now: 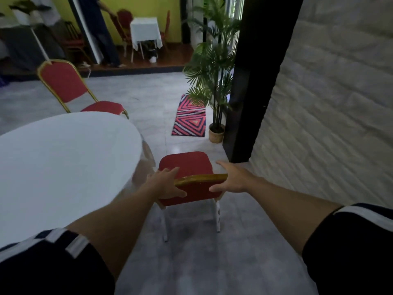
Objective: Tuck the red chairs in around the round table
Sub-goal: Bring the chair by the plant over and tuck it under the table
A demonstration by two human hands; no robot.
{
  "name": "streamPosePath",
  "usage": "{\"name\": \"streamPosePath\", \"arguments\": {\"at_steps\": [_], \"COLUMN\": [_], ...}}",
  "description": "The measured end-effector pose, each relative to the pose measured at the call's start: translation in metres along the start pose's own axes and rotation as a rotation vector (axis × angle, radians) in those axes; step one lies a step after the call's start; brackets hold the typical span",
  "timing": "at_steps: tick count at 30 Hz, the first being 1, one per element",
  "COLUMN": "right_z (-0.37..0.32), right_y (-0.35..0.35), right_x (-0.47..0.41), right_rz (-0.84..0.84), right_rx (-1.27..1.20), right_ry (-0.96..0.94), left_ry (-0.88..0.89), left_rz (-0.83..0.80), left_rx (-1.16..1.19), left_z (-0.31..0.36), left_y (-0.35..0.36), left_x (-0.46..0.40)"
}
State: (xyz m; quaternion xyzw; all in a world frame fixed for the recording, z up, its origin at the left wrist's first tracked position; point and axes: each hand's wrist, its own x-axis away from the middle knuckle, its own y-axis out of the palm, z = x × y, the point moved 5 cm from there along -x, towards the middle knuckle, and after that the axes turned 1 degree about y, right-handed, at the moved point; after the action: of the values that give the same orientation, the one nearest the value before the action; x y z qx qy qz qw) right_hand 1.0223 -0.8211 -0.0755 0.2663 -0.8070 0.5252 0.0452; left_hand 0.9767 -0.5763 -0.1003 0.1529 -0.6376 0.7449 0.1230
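A red chair [187,165] with a gold frame stands just right of the round white table [63,162], its backrest toward me. My left hand [165,184] grips the left end of the backrest's gold top rail. My right hand [231,179] holds the right end, fingers spread over the rail and thumb on the red padding. The chair's seat points away from me, beside the table's edge rather than under it. A second red chair [66,84] stands at the far side of the table, its seat partly behind the tabletop.
A potted palm [212,81] and a striped mat [190,118] lie ahead on the grey floor. A black pillar [251,81] and a white brick wall [329,103] close in on the right. A person stands by a small covered table [144,33] far back.
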Motion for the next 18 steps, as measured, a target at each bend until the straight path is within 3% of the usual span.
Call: {"name": "streamPosePath", "arguments": {"at_steps": [7, 13, 18], "right_z": [0.018, 0.034, 0.036], "right_y": [0.005, 0.029, 0.061], "right_x": [-0.074, -0.127, -0.143], "right_rz": [-0.095, -0.208, -0.329], "right_rx": [0.089, 0.071, 0.108], "right_ry": [-0.057, -0.056, -0.094], "left_ry": [-0.052, 0.022, 0.1], "left_rz": [-0.053, -0.17, -0.283], "left_rx": [0.01, -0.072, 0.093], "left_z": [0.008, 0.002, 0.005], "left_y": [0.004, 0.031, 0.049], "left_x": [-0.049, -0.102, -0.109]}}
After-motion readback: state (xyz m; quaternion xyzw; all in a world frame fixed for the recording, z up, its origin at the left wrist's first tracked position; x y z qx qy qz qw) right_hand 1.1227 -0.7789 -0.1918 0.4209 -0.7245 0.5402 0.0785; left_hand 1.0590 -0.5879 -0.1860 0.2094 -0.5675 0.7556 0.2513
